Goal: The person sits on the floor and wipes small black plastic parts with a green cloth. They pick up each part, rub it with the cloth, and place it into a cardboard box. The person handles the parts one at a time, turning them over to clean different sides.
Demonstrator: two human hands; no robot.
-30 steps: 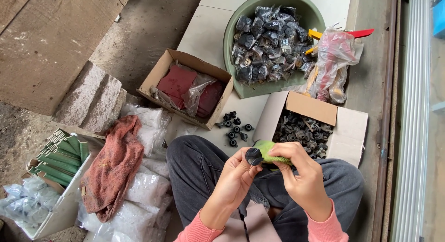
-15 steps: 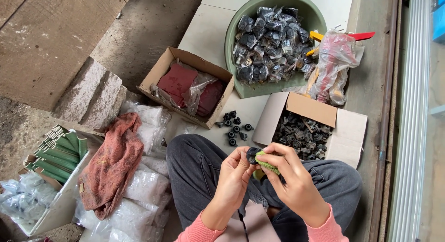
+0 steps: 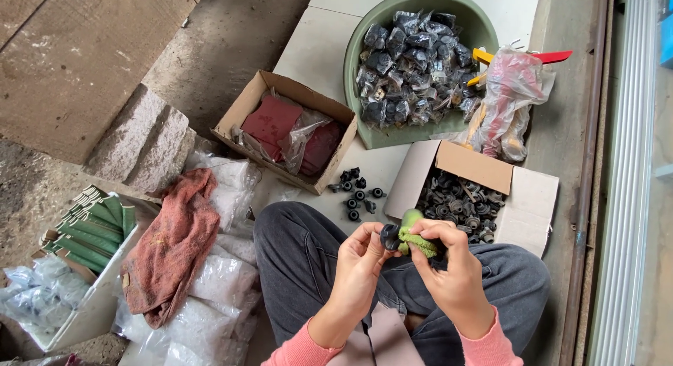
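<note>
Soft even daylight, sharp focus, faint shadows.

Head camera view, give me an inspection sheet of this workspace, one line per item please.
Surface: pale floor tiles beside rough concrete; the person sits on the floor.
Job's things: small black part and green piece held together over the lap.
Clutter: green basin of bagged black parts; open box of black parts; box with red pads; loose black parts on the tile; reddish rag; clear bags; tray of green pieces.
Grippers: left hand pinches the black part; right hand grips the green piece.
Cables: nothing seen.
Surroundings: stone block; metal rail on the right.
</note>
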